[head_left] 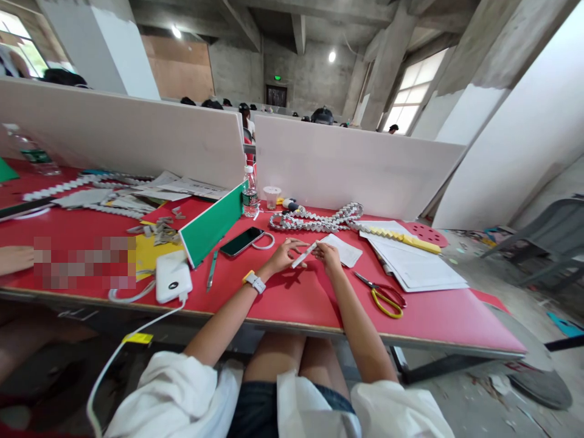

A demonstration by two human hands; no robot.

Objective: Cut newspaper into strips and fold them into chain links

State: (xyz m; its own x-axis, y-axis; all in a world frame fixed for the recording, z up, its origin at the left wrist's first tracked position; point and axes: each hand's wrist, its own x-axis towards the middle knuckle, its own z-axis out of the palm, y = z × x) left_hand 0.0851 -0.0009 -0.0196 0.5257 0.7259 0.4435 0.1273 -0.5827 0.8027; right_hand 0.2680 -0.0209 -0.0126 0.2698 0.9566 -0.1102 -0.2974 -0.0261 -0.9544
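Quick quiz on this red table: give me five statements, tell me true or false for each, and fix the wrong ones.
1. The right hand holds a thin white strip. True.
2. The scissors lie to the left of the phone. False: they lie to the right of both hands, near the white papers.
3. A watch is on the left wrist. True.
4. The green divider lies flat on the table. False: it stands on edge.
5. The water bottle stands upright beside a clear cup. True.
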